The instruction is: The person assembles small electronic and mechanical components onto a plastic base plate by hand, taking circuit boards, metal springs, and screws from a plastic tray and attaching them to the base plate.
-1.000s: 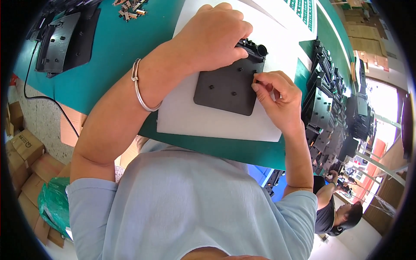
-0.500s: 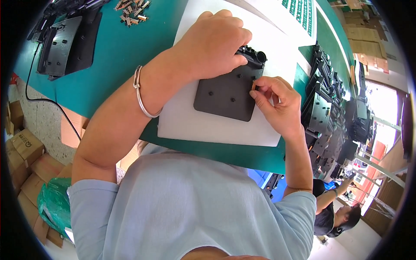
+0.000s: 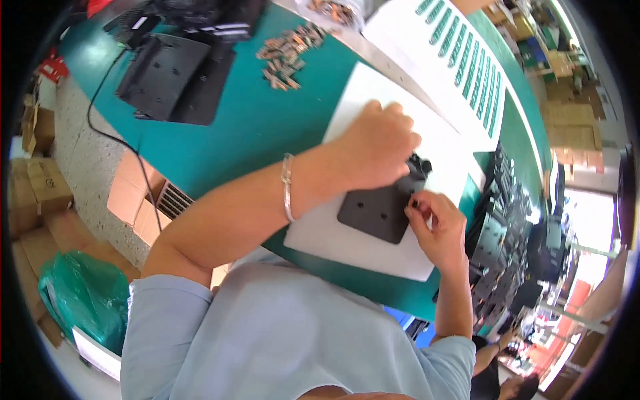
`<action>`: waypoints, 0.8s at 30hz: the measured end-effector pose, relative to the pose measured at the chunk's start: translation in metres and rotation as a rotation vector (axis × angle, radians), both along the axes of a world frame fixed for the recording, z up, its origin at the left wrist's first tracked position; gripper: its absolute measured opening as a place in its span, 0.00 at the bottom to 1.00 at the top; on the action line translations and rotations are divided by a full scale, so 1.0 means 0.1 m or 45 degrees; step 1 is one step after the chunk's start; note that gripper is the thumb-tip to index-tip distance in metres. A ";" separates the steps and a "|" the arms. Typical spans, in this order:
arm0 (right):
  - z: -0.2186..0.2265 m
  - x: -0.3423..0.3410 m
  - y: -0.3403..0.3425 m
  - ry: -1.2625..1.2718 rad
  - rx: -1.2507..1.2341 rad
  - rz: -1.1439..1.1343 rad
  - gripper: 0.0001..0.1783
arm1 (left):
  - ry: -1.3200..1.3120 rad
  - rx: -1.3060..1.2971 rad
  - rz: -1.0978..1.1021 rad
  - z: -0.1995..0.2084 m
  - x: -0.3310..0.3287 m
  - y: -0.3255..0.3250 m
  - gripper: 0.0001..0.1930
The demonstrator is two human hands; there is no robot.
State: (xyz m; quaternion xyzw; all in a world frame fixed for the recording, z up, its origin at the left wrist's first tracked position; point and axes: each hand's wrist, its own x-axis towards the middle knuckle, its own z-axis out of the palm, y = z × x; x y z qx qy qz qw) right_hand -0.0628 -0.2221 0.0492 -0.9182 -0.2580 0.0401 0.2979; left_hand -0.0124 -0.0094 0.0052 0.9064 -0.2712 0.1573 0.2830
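Near the table's (image 3: 280,127) front edge, the left hand (image 3: 380,143) clasps a black plate (image 3: 370,210); the right hand (image 3: 437,223) pinches a small piece (image 3: 415,204).

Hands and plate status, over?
Left hand at plate, far end, grip hidden; right hand at right edge, hold unclear. Plate on sheet, left hand covering part.

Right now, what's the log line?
left hand: at far end of black rectangular plate; right hand: pinching small dark piece; beneath: flat white sheet
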 end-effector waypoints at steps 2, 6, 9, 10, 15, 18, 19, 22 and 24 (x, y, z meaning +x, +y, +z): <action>0.08 -0.01 0.02 -0.042 0.016 -0.015 0.12 | 0.002 -0.006 0.008 0.03 -0.02 0.01 0.13; 0.36 0.20 0.19 -0.157 -0.060 -0.010 0.12 | 0.018 -0.007 0.016 0.05 -0.05 0.02 0.13; 0.57 0.50 0.61 -0.263 -0.044 0.190 0.08 | 0.045 -0.020 0.011 0.05 -0.04 0.02 0.13; 0.59 0.61 0.74 -0.282 -0.049 0.232 0.07 | 0.050 -0.046 -0.011 0.02 -0.02 -0.01 0.14; 0.47 1.46 1.10 -0.343 -0.218 0.129 0.08 | -0.026 -0.143 0.001 -0.03 -0.01 0.02 0.13; 0.38 2.19 0.90 -0.409 -0.322 -0.109 0.09 | 0.077 -0.024 -0.049 0.03 -0.02 0.01 0.15; 0.36 2.37 0.83 -0.415 -0.330 -0.122 0.09 | 0.069 -0.039 -0.053 0.01 -0.01 0.01 0.15; 0.30 2.66 0.76 -0.344 -0.482 -0.283 0.10 | 0.052 -0.046 -0.051 0.00 -0.02 -0.01 0.15; 0.26 2.71 0.86 -0.306 -0.486 -0.346 0.09 | 0.058 -0.032 -0.030 0.00 -0.02 0.01 0.15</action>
